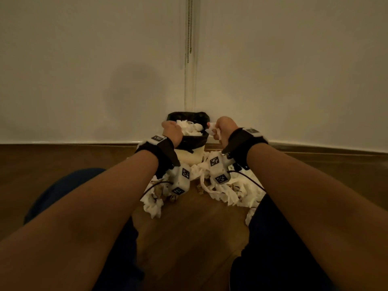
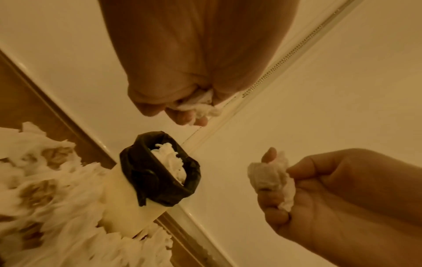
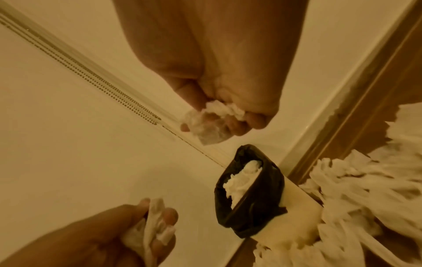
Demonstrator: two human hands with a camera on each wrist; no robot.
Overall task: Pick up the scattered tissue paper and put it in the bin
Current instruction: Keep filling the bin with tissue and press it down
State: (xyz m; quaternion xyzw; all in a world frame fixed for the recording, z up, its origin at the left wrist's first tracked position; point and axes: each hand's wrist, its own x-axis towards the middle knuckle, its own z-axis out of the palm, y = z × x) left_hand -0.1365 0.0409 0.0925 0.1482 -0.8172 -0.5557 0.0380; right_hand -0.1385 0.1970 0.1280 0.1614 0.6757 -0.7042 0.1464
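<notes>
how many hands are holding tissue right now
2. The left hand grips a wad of tissue at the near left rim of the bin; the right hand grips another wad just right of the bin.

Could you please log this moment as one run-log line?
left hand: grips tissue | right hand: grips tissue | bin: part-filled | floor tissue: remains

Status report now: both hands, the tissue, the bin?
Left hand grips tissue wad over bin. Right hand grips second wad beside rim. Bin heaped; more tissue on floor.
</notes>
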